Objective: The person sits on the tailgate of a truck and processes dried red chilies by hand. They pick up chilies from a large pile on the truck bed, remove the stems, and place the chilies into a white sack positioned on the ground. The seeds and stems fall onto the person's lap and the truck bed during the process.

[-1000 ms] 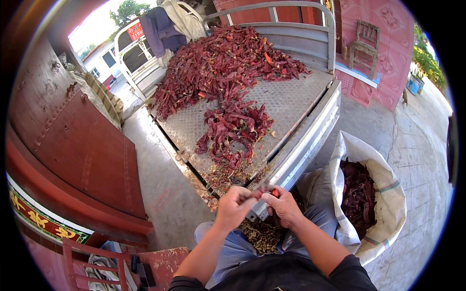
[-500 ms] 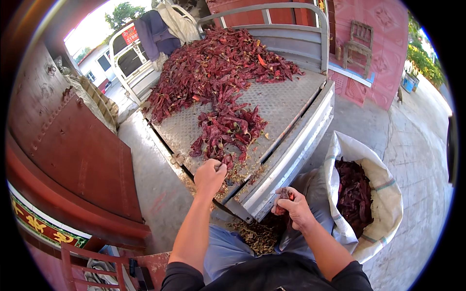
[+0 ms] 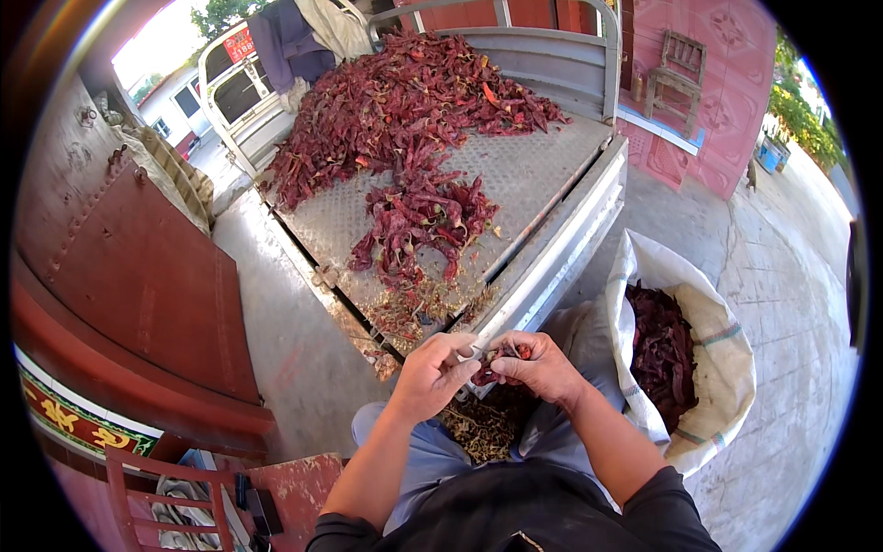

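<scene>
My left hand (image 3: 432,377) and my right hand (image 3: 547,370) meet over my lap, in front of the corner of a metal truck bed (image 3: 529,173). Dark red dried chili peppers (image 3: 486,372) are gripped in my right hand, with a brighter red bit showing near its fingers. The thumb and fingers of my left hand pinch the near end of a pepper there; its tip is partly hidden. Beyond my hands lies a small heap of dried chili peppers (image 3: 418,221), joined to a large pile (image 3: 395,110) farther back on the bed.
At my right stands an open white woven sack (image 3: 727,368) with dried peppers inside. Stem scraps (image 3: 483,432) lie between my legs, and loose bits (image 3: 405,308) litter the bed's corner. A red metal door (image 3: 138,294) is on the left, with a red chair (image 3: 166,492) below it.
My left hand has come back from the small heap toward my lap and met my right hand, which moved slightly left and up. The view has shifted a little.
</scene>
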Motion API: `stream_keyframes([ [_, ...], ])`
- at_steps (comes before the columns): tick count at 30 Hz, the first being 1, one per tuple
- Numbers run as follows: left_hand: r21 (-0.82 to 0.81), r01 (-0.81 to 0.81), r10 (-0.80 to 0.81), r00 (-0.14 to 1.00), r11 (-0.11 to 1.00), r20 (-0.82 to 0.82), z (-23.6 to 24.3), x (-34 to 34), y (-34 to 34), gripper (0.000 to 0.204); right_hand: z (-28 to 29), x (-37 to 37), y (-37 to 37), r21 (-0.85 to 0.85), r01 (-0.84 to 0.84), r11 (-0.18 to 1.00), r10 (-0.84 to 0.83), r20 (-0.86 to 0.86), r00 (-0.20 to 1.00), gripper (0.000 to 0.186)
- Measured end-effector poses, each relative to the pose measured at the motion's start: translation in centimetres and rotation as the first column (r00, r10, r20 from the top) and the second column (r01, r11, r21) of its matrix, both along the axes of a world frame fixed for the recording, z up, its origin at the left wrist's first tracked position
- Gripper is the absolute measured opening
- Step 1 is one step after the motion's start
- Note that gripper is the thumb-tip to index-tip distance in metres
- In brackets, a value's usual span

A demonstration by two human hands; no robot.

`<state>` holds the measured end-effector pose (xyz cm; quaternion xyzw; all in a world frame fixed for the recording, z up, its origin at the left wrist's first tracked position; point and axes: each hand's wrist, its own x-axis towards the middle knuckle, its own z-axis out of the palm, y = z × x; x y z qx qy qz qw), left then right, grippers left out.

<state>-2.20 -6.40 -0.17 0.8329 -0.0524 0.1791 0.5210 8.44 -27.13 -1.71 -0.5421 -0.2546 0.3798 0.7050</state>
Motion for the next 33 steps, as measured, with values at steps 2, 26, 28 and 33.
stream_keyframes([
  [2, 0.146, 0.046, -0.052, 0.998, 0.988, 0.041, 0.4, 0.1, 0.2, 0.024, -0.3, -0.1, 0.0, 0.013, -0.015, 1.0, 0.014, 0.087, 0.996, 0.016],
  [26, 0.124, -0.102, 0.09, 0.99, 0.987, 0.105, -3.0, -0.5, -2.3, 0.02, 2.2, 3.3, -7.8, -0.122, 0.727, 0.675, -0.726, 0.065, 0.685, 0.01],
  [28, 0.079, -0.024, 0.031, 0.996, 0.997, -0.087, -4.8, -2.0, -1.5, 0.019, 1.2, 5.8, -14.3, -0.105, 0.835, 0.54, -0.823, 0.142, 0.55, 0.012],
  [33, 0.102, -0.077, 0.1, 0.964, 0.992, -0.245, -9.4, -4.5, 0.2, 0.015, -1.1, 9.1, -25.7, -0.297, 0.942, 0.158, -0.441, 0.832, 0.336, 0.025],
])
